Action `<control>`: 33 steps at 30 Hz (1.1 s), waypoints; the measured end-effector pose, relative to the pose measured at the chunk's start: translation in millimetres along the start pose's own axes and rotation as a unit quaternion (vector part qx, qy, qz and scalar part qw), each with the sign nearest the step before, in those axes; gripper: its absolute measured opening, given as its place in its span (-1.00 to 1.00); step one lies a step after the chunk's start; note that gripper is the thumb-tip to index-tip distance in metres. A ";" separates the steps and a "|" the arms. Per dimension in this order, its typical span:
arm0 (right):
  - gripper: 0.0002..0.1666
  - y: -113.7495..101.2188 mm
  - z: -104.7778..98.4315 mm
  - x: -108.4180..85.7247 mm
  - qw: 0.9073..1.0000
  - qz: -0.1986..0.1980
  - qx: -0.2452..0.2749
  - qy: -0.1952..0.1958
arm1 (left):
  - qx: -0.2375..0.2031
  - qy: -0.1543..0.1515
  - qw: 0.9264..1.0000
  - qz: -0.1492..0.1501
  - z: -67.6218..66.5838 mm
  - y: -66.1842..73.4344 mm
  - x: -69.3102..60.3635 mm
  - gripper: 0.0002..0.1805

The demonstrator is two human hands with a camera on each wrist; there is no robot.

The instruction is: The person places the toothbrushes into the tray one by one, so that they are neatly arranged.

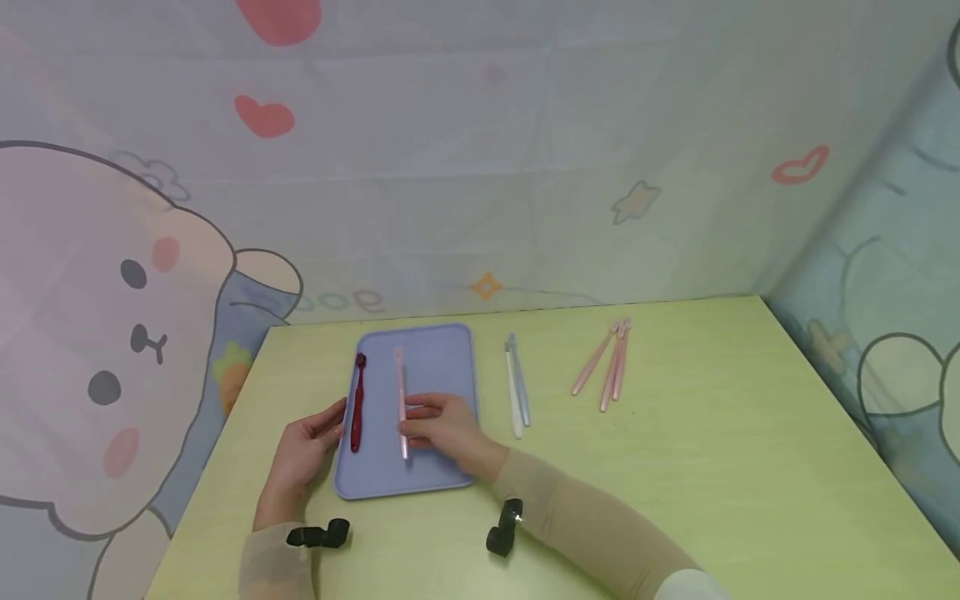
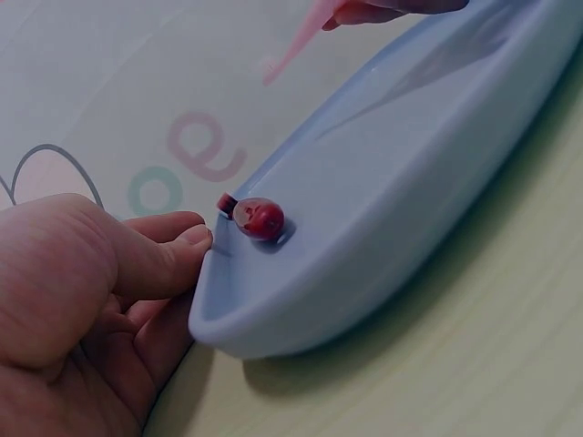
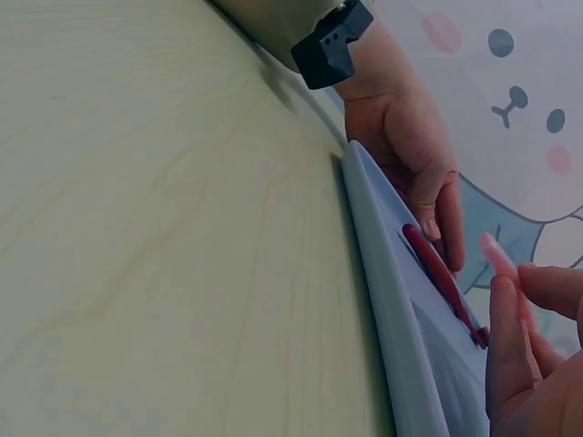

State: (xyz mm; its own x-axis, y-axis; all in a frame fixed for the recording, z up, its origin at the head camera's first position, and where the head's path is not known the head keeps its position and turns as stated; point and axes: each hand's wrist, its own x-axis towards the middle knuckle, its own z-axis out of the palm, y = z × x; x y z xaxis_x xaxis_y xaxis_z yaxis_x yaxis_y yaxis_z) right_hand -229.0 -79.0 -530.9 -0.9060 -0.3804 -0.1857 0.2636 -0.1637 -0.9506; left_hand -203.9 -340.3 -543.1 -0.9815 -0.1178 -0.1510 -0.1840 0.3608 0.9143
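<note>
A blue-violet tray (image 1: 438,475) lies on the table, with a dark red toothbrush (image 1: 357,412) along its left side. The left hand (image 1: 300,454) holds the tray's left rim, thumb at the edge and fingers against the outer side, as the left wrist view shows of this hand (image 2: 100,282). Over the middle of the tray, the right hand (image 1: 450,429) pinches a pink toothbrush (image 1: 401,387) between thumb and fingers, its head toward the back. In the left wrist view this pink toothbrush (image 2: 301,41) is raised above the tray.
Right of the tray, a white toothbrush (image 1: 514,396) and a light blue toothbrush (image 1: 521,387) lie side by side. Farther right are several pink toothbrushes (image 1: 594,362) on the yellow-green table (image 1: 712,458). A printed cloth (image 1: 487,150) hangs behind.
</note>
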 end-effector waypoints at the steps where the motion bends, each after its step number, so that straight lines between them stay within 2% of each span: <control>1: -0.41 0.5 0.5 0.2 1.000 0.001 0.000 0.001 | -0.001 0.000 1.000 0.000 0.2 -0.1 0.1 -0.45; 12: -0.44 0.9 10.0 3.1 1.000 0.009 -0.025 0.006 | -0.004 0.006 1.000 0.018 1.5 -3.4 2.6 -0.46; 25: -0.44 -1.8 20.8 15.7 0.999 -0.001 -0.041 0.029 | -0.006 0.007 1.000 0.001 4.0 0.7 5.1 -0.45; 33: -0.42 -1.8 26.5 22.7 0.999 -0.004 -0.040 0.028 | -0.014 0.003 1.000 0.008 4.6 -0.5 6.9 -0.45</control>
State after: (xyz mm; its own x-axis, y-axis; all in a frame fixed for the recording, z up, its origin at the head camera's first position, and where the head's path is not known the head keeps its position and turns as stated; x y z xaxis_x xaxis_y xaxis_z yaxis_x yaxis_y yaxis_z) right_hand -241.2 -111.5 -526.8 -0.9259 -0.3267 -0.1899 0.2310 -0.0917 -0.9686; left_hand -210.8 -337.0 -546.3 -0.9840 -0.1171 -0.1344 -0.1667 0.3369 0.9267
